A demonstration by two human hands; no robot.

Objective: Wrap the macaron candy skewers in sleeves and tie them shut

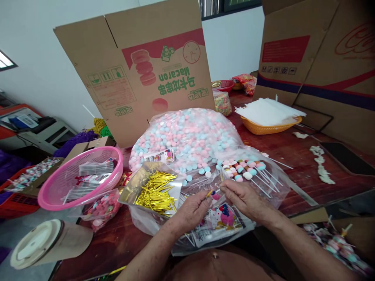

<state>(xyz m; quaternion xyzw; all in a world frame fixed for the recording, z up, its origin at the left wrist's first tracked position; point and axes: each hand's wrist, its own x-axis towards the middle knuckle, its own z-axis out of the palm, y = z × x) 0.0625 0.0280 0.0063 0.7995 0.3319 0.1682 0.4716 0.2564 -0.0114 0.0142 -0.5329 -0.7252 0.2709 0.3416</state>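
Observation:
My left hand [191, 210] is closed in a pinch, and a gold twist tie [209, 193] pokes out at its fingertips. Opposite it, my right hand [243, 195] is also pinched shut; a thin yellowish sliver shows by its fingertips, but what it grips is mostly hidden. Below both hands lie printed clear candy bags [223, 217] on a plastic sheet [215, 246]. A metal scoop-like tray [129, 191] heaped with gold twist ties [158, 191] is left of my left hand. Beyond my right hand, candies on white sticks [249, 168] rest on the plastic.
A large bag of pink and blue candies [187, 136] stands before a cardboard box [164, 58]. On the left are a pink basket [43, 195] of flat packets and a lidded cup [70, 238]. An orange basket [263, 128] of white sticks and a phone [348, 156] lie right.

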